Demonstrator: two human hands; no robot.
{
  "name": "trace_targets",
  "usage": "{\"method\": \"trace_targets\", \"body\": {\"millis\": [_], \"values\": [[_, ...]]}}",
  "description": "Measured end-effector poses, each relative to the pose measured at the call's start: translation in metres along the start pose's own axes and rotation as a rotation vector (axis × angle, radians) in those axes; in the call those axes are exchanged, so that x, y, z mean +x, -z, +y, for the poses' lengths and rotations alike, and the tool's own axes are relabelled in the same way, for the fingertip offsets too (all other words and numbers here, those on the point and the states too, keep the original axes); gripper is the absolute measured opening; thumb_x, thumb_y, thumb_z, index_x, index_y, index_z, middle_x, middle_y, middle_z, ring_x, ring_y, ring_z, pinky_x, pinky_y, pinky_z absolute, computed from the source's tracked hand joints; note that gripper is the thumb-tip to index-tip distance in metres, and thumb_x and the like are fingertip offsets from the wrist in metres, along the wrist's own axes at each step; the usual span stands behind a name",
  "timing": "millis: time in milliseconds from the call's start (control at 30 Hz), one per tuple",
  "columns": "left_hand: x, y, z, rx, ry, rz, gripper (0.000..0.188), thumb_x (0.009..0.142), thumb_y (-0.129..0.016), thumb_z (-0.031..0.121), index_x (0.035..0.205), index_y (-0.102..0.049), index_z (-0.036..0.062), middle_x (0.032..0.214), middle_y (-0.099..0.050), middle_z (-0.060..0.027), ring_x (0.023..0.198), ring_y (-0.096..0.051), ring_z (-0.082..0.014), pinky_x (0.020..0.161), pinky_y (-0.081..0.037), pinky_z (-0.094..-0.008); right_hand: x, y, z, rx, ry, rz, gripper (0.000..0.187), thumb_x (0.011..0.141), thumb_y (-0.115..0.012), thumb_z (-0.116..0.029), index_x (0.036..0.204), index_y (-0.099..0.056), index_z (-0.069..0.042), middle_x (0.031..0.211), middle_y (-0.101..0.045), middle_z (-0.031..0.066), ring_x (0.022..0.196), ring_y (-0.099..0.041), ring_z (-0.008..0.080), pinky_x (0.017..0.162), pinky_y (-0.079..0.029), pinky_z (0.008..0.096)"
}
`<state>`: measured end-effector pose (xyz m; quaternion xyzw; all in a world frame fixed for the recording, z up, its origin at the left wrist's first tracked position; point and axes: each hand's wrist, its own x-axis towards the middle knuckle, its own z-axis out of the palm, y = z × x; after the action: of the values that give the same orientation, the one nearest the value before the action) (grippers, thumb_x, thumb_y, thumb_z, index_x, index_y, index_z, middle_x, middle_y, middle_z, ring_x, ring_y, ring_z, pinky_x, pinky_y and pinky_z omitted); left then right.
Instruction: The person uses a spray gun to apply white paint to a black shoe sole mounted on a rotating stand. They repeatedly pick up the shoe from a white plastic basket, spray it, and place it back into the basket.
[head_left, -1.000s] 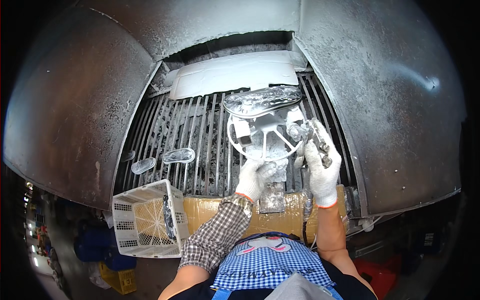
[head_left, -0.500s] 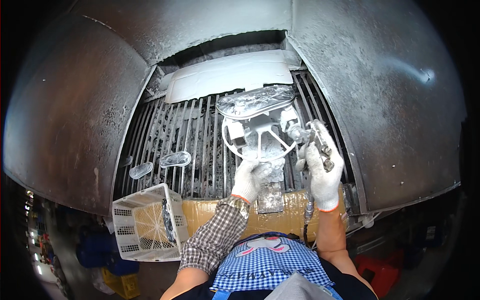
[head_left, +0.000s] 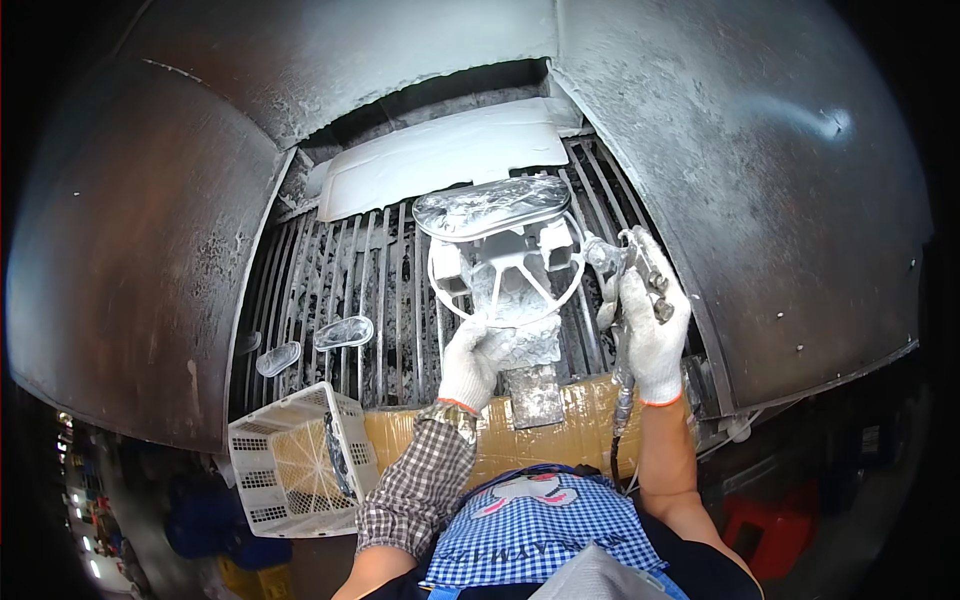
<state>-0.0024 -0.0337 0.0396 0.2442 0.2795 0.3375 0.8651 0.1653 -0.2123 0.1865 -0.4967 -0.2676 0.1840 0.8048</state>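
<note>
A white spoked wheel (head_left: 545,306) stands above a metal grate, bearing a long oval piece (head_left: 492,208) with a shiny, mottled black-and-silver top. White blocks support the oval piece. My left hand (head_left: 466,364), in a white glove, is at the wheel's near rim with its fingers bent; the fingertips are partly hidden against the rim. My gloved right hand (head_left: 652,345) is wrapped around a paint-caked spray gun (head_left: 607,257) to the right of the wheel. Its nozzle end points left toward the wheel, and a hose hangs below.
Small oval pieces (head_left: 343,333) lie on the grate (head_left: 395,310) at left. A white plastic basket (head_left: 285,513) stands at front left, beside a tape-covered brown front edge (head_left: 400,430). White cardboard (head_left: 440,150) leans at the back. Metal walls (head_left: 770,230) enclose both sides.
The whole view has shifted a little. The wheel's spokes appear turned slightly clockwise, and my left hand has moved slightly left along the rim. My right hand keeps its grip on the spray gun.
</note>
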Motion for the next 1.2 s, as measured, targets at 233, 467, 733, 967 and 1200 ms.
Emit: {"method": "trace_targets", "body": {"millis": [233,467,733,967,1200], "values": [[-0.004,0.002,0.02,0.005,-0.04,0.052,0.026,0.105,-0.062,0.014,0.125,-0.063,-0.0036,0.11,-0.071,-0.0192,0.105,-0.073,-0.0368,0.093,-0.063,-0.0512,0.004,0.015,-0.005,-0.053,0.03,0.029,0.055,0.109,-0.062,-0.012,0.158,-0.044,0.008,0.087,-0.065,0.002,0.071,-0.058,0.0059,0.065,-0.051,0.0212],[0.012,0.031,0.037,-0.025,-0.133,0.047,0.028,0.102,-0.066,0.013,0.123,-0.063,-0.0052,0.118,-0.073,-0.0257,0.107,-0.074,-0.038,0.093,-0.065,-0.0502,-0.017,0.018,-0.021,-0.069,-0.013,0.012,0.052,0.109,-0.062,-0.011,0.156,-0.048,0.006,0.093,-0.067,0.0033,0.074,-0.061,0.0062,0.068,-0.053,0.0221],[-0.006,0.017,0.007,-0.002,-0.073,0.019,0.03,0.104,-0.066,0.018,0.125,-0.064,-0.0023,0.114,-0.074,-0.0189,0.105,-0.073,-0.0349,0.091,-0.064,-0.0489,-0.028,0.019,-0.025,-0.122,-0.064,-0.015,0.053,0.107,-0.063,-0.009,0.155,-0.049,0.007,0.093,-0.068,0.0033,0.072,-0.061,0.0062,0.067,-0.051,0.022],[-0.017,-0.012,-0.014,-0.041,0.045,-0.114,0.037,0.103,-0.065,0.017,0.135,-0.06,-0.0011,0.13,-0.07,-0.0221,0.117,-0.07,-0.038,0.099,-0.06,-0.0503,-0.038,0.021,-0.03,-0.056,-0.061,-0.056,0.051,0.106,-0.063,-0.007,0.154,-0.051,0.005,0.094,-0.068,0.0039,0.072,-0.061,0.0064,0.066,-0.052,0.0232],[-0.022,-0.02,0.009,-0.082,0.043,-0.105,0.039,0.105,-0.061,0.017,0.137,-0.057,-0.0029,0.139,-0.065,-0.0249,0.125,-0.066,-0.0416,0.102,-0.06,-0.0508,-0.037,0.029,-0.028,-0.046,-0.065,-0.056,0.052,0.108,-0.063,-0.012,0.155,-0.05,0.005,0.091,-0.07,0.0046,0.072,-0.062,0.0064,0.067,-0.052,0.0218]]}}
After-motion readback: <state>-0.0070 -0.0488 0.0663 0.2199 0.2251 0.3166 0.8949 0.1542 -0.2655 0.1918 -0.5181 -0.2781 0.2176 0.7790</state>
